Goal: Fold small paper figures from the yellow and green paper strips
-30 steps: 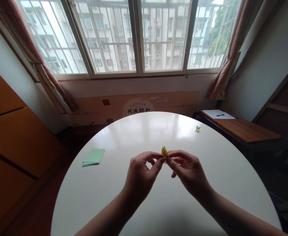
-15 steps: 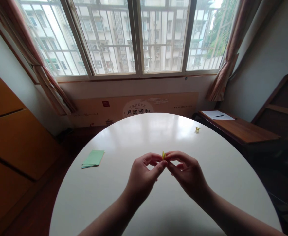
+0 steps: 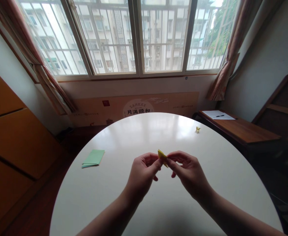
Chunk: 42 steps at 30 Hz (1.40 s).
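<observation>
A small folded piece of yellow paper [image 3: 162, 154] is held above the middle of the white round table [image 3: 104, 196]. My left hand [image 3: 144, 173] pinches its left side between thumb and fingers. From the right, my right hand [image 3: 187, 172] pinches the same paper, the two thumbs nearly meeting. One pointed corner sticks up and another points down; the fingertips hide the part between. Farther back on the right side of the table stands a tiny folded yellow paper figure [image 3: 198, 129], apart from both hands.
Green paper sheets [image 3: 94, 158] lie stacked at the table's left. Beyond the right edge, a wooden side table [image 3: 254, 131] carries white paper [image 3: 215, 115] with a pen [image 3: 219, 115] on it. A barred window [image 3: 139, 39] spans the far wall, with cabinets [image 3: 16, 141] at left.
The yellow paper has been turned between my fingers, and more of its flat face shows now. My thumbs have shifted closer together; both hands stay in the same place.
</observation>
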Each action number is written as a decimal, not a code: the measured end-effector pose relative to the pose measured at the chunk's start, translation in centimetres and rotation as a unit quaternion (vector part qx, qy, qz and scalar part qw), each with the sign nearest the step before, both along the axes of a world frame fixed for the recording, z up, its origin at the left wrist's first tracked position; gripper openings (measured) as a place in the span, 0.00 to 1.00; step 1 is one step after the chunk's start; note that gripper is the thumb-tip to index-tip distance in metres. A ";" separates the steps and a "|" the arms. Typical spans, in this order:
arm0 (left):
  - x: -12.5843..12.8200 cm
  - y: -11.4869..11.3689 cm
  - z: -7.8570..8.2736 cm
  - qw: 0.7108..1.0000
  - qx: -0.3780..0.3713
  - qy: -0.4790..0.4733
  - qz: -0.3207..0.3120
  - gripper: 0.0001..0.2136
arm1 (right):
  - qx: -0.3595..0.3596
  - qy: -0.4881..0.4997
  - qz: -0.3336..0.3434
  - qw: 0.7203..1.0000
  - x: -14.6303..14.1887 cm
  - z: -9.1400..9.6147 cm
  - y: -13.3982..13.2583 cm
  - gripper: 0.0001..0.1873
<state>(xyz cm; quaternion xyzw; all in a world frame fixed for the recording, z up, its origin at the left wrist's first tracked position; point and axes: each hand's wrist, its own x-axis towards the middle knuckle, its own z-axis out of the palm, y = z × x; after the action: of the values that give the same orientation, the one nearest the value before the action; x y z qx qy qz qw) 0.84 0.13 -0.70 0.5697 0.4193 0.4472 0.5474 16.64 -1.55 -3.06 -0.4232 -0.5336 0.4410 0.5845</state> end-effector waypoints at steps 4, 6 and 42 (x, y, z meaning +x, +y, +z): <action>-0.1 0.1 -0.2 1.000 0.018 -0.003 -0.008 0.14 | -0.022 0.019 0.021 0.999 0.0 0.1 -0.2 0.13; -0.1 0.1 -0.2 1.000 0.019 -0.003 -0.003 0.12 | -0.028 0.028 0.033 0.999 0.0 0.1 -0.3 0.13; -1.1 -0.1 1.4 0.996 0.015 0.035 -0.076 0.13 | -0.078 0.182 0.106 0.974 -0.2 -0.3 -0.3 0.07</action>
<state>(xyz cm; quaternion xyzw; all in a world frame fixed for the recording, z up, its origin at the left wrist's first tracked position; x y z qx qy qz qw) -0.24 0.03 0.65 0.6235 0.3869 0.3904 0.5560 16.44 -1.83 -3.36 -0.3210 -0.4239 0.6104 0.5872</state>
